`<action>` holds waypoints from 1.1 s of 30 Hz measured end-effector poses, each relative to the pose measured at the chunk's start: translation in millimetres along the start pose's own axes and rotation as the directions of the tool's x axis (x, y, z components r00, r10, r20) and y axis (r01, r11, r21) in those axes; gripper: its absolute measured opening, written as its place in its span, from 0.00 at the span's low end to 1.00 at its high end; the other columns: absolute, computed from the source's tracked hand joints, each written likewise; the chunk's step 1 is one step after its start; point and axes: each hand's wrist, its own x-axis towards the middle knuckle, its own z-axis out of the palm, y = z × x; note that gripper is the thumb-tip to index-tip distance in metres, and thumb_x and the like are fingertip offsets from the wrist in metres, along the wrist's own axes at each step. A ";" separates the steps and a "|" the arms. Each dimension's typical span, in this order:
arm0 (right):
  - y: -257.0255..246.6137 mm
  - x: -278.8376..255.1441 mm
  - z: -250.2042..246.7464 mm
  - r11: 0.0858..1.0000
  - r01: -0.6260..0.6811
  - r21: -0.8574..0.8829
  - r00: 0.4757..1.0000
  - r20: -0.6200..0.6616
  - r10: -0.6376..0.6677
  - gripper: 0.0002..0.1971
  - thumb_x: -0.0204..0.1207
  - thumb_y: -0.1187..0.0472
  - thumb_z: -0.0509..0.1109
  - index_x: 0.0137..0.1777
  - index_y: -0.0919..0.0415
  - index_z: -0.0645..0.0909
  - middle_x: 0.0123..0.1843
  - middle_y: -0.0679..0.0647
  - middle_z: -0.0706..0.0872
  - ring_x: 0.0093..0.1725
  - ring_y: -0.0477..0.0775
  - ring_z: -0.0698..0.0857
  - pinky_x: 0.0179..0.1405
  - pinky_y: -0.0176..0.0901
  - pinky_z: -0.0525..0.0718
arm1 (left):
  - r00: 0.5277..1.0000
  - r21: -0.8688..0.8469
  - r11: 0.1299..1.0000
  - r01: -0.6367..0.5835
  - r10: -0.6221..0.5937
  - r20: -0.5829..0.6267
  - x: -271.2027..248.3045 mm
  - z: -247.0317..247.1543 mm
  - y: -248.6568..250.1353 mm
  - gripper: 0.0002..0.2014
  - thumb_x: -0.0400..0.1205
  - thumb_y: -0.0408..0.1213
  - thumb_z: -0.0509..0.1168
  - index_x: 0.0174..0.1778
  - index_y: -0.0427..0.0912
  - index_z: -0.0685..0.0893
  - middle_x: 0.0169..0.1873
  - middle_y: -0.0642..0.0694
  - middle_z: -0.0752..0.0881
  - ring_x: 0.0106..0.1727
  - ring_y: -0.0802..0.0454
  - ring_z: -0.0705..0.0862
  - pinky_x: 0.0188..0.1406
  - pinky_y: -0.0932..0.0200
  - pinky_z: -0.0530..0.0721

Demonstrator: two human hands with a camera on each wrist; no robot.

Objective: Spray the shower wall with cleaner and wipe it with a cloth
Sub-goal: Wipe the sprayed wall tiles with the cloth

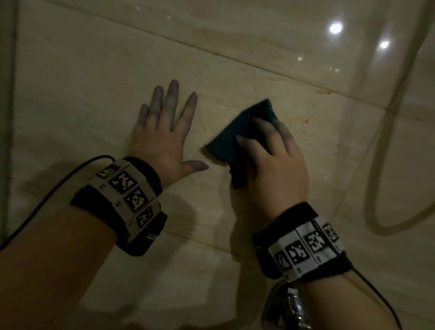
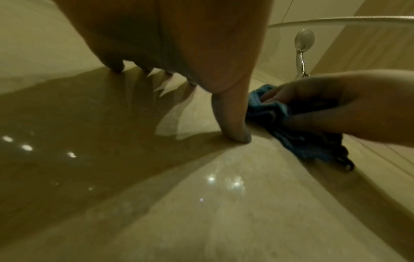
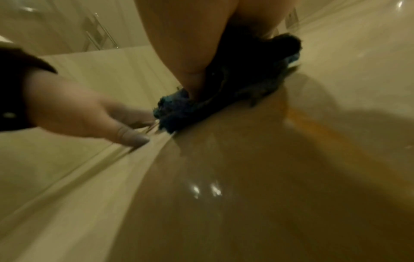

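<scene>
The cloth [image 1: 235,137] was a soft, limp, dark teal rag, light enough to bunch and slide, so I judged it best held folded under the fingers and not by a loose corner. It sat at the centre of the head view, flat against the shower wall [image 1: 89,65]. My right hand [image 1: 273,163] lay over its right side, fingers curled onto it and pressing it to the glossy, likely slick tile. My left hand [image 1: 165,135], just left of the cloth and not touching it, was spread flat on the wall, grasping nothing.
</scene>
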 end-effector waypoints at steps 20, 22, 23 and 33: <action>-23.4 61.0 -4.2 0.998 0.060 -0.022 0.994 0.097 -0.058 0.30 0.65 0.49 0.53 0.65 0.56 0.82 0.67 0.61 0.83 0.69 0.68 0.79 0.58 0.61 0.81 | 0.988 0.007 0.989 0.145 -0.145 0.057 7.5 -9.9 -9.4 0.68 0.64 0.75 0.62 0.77 0.39 0.22 0.78 0.40 0.22 0.81 0.40 0.27 0.81 0.44 0.35; -29.5 72.7 -4.2 0.997 0.067 -0.033 0.991 0.123 -0.062 0.29 0.66 0.50 0.55 0.66 0.56 0.82 0.67 0.61 0.83 0.69 0.67 0.79 0.59 0.61 0.81 | 0.989 0.008 0.991 0.137 -0.138 0.060 10.9 -13.2 -11.0 0.69 0.62 0.75 0.63 0.77 0.41 0.21 0.77 0.41 0.21 0.81 0.40 0.26 0.81 0.44 0.35; -33.9 80.1 -4.1 0.997 0.064 -0.040 0.991 0.116 -0.059 0.27 0.68 0.51 0.58 0.67 0.56 0.81 0.68 0.61 0.82 0.70 0.67 0.78 0.60 0.61 0.80 | 0.989 0.013 0.991 0.136 -0.136 0.060 11.8 -14.1 -11.3 0.70 0.62 0.75 0.64 0.77 0.41 0.21 0.77 0.41 0.21 0.81 0.40 0.26 0.81 0.44 0.35; -41.7 109.8 -8.6 1.000 -0.015 -0.001 0.987 0.157 0.015 0.25 0.80 0.57 0.61 0.78 0.51 0.67 0.82 0.54 0.64 0.82 0.59 0.58 0.77 0.56 0.60 | 0.993 0.055 0.994 0.093 -0.096 0.064 10.7 -13.3 -23.0 0.65 0.65 0.76 0.58 0.76 0.41 0.22 0.77 0.43 0.21 0.81 0.43 0.25 0.82 0.48 0.34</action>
